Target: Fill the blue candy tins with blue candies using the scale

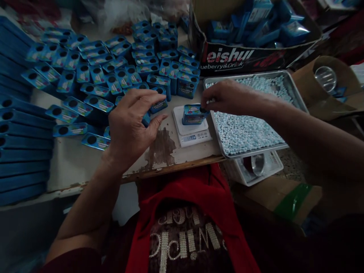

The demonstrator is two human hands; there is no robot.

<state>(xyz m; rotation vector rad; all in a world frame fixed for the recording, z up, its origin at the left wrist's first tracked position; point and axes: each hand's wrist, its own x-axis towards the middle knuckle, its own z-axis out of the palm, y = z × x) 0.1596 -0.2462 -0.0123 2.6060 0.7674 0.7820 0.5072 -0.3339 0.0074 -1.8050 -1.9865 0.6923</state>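
A small blue box (193, 114) labelled as candy stands on the white digital scale (192, 141). Just above its right end, my right hand (222, 96) is closed with a few pale candies (211, 101) showing at its fingertips. My left hand (133, 117) hovers left of the scale with thumb and fingers apart; no object shows between them. Behind it stand several similar blue boxes with dark round holes on top, one blue box (158, 106) close to its fingertips. To the right, a metal tray (227, 153) holds many pale blue and white candies.
Rows of blue boxes (24, 155) line the left edge. At the back right stands a printed cardboard carton (224, 60) filled with blue packs. A white plastic basket (273, 168) sits below the tray, near a cardboard box with green tape (292, 201).
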